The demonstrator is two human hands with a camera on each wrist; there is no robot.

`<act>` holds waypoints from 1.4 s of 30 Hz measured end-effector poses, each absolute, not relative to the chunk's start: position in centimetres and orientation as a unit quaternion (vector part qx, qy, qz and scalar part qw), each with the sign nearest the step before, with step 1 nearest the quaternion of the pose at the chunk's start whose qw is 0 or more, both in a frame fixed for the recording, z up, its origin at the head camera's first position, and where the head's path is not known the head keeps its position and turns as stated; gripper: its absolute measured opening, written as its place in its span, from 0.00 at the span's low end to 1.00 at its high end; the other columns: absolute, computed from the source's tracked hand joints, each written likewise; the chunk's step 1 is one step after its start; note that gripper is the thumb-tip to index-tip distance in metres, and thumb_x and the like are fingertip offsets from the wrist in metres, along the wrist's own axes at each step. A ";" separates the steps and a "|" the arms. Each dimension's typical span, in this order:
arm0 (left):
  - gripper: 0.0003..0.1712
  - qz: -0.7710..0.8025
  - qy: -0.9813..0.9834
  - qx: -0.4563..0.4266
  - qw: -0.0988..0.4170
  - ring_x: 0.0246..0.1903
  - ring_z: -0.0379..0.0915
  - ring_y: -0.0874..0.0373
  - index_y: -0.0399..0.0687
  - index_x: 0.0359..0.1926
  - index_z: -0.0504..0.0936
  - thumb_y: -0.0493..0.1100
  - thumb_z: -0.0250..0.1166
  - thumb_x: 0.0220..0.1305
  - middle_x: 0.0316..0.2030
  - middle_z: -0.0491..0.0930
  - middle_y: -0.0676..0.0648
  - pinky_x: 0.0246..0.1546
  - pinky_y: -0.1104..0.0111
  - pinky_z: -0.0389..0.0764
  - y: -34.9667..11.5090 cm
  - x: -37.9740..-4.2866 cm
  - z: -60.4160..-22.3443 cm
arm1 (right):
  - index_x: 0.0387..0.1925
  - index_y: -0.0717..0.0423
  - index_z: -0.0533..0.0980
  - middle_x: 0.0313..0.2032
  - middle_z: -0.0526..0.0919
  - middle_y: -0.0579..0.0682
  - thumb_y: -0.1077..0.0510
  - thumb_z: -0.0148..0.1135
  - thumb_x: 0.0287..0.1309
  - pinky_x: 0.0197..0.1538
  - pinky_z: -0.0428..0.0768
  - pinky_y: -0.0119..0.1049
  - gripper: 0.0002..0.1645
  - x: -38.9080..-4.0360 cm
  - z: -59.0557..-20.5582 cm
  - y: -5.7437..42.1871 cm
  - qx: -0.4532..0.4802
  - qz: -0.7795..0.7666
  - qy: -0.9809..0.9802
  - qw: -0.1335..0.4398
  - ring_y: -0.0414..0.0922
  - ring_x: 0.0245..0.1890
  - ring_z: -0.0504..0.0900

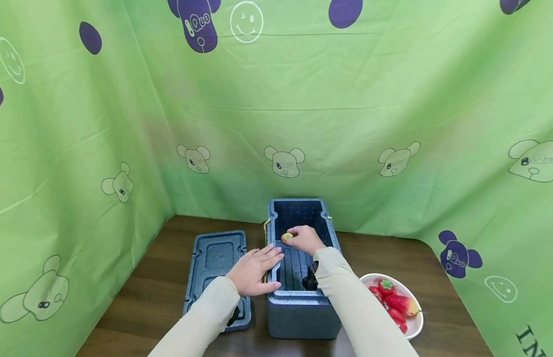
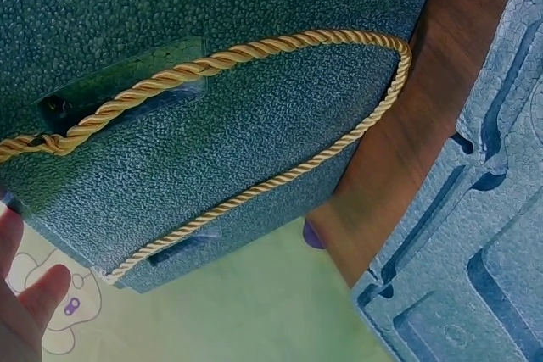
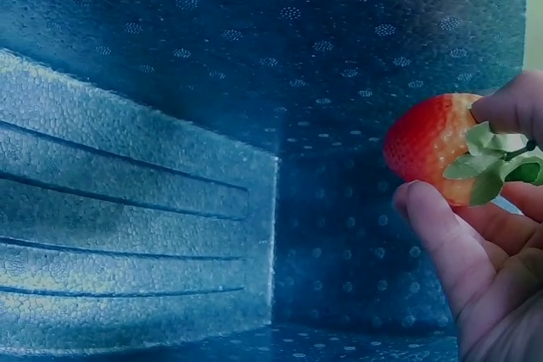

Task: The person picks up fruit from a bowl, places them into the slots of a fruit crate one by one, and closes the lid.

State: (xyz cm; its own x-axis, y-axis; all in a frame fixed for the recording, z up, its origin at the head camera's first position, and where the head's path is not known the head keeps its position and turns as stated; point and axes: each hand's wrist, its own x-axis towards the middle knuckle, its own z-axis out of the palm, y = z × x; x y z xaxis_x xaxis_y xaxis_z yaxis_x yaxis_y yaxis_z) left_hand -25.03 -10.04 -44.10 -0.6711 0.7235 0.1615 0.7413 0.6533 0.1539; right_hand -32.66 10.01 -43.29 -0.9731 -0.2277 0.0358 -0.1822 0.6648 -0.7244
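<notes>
My right hand [image 1: 307, 240] pinches a red strawberry [image 3: 428, 142] with green leaves between thumb and fingers, inside the opening of a dark blue foam box [image 1: 303, 315]. In the right wrist view the fruit hangs over the box's grooved inner surface [image 3: 127, 218], near the dotted inner wall [image 3: 339, 252]. My left hand [image 1: 254, 270] rests with straight fingers on the box's left rim. Only its fingertips show at the lower left of the left wrist view, beside the box's outer side [image 2: 280, 125], where a gold twisted cord [image 2: 229, 57] hangs.
The box lid [image 1: 220, 255] lies flat on the wooden table [image 1: 169, 267], left of the box. Right of the box stands a white bowl [image 1: 416, 327] with several red strawberries [image 1: 394, 300]. A green printed cloth [image 1: 338, 139] hangs behind and along the sides.
</notes>
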 end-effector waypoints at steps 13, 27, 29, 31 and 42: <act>0.39 -0.097 -0.906 -0.409 0.049 0.70 0.53 0.52 0.42 0.69 0.66 0.61 0.52 0.65 0.69 0.63 0.46 0.64 0.55 0.62 -10.2 -24.9 -43.7 | 0.41 0.69 0.81 0.32 0.84 0.54 0.64 0.62 0.51 0.27 0.77 0.30 0.15 -32.4 -43.5 9.6 -0.126 -0.376 0.916 0.056 0.39 0.23 0.76; 0.38 -0.073 -0.909 -0.408 0.043 0.70 0.54 0.53 0.45 0.69 0.67 0.62 0.51 0.65 0.68 0.63 0.47 0.64 0.55 0.62 -10.1 -25.1 -43.5 | 0.40 0.68 0.82 0.31 0.84 0.53 0.63 0.63 0.51 0.27 0.77 0.32 0.14 -32.4 -44.0 9.9 -0.126 -0.379 0.916 0.050 0.39 0.22 0.76; 0.38 -0.072 -0.909 -0.408 0.040 0.70 0.53 0.53 0.44 0.69 0.66 0.63 0.51 0.65 0.68 0.63 0.47 0.65 0.55 0.60 -9.9 -25.0 -43.7 | 0.39 0.68 0.82 0.31 0.84 0.53 0.63 0.63 0.50 0.28 0.78 0.32 0.14 -32.3 -44.3 10.1 -0.123 -0.378 0.916 0.054 0.40 0.23 0.77; 0.39 -0.072 -0.910 -0.407 0.040 0.70 0.54 0.53 0.44 0.69 0.66 0.62 0.51 0.65 0.68 0.64 0.47 0.66 0.54 0.59 -9.7 -24.8 -43.8 | 0.40 0.69 0.82 0.33 0.85 0.55 0.63 0.63 0.50 0.29 0.79 0.33 0.15 -32.3 -44.7 10.2 -0.123 -0.381 0.915 0.059 0.40 0.25 0.78; 0.38 -0.079 -0.909 -0.404 0.055 0.69 0.56 0.52 0.43 0.67 0.68 0.61 0.52 0.64 0.67 0.65 0.47 0.66 0.53 0.58 -9.8 -24.7 -43.3 | 0.43 0.69 0.81 0.36 0.85 0.56 0.64 0.63 0.52 0.30 0.80 0.33 0.17 -32.4 -44.4 10.0 -0.118 -0.392 0.909 0.072 0.40 0.26 0.79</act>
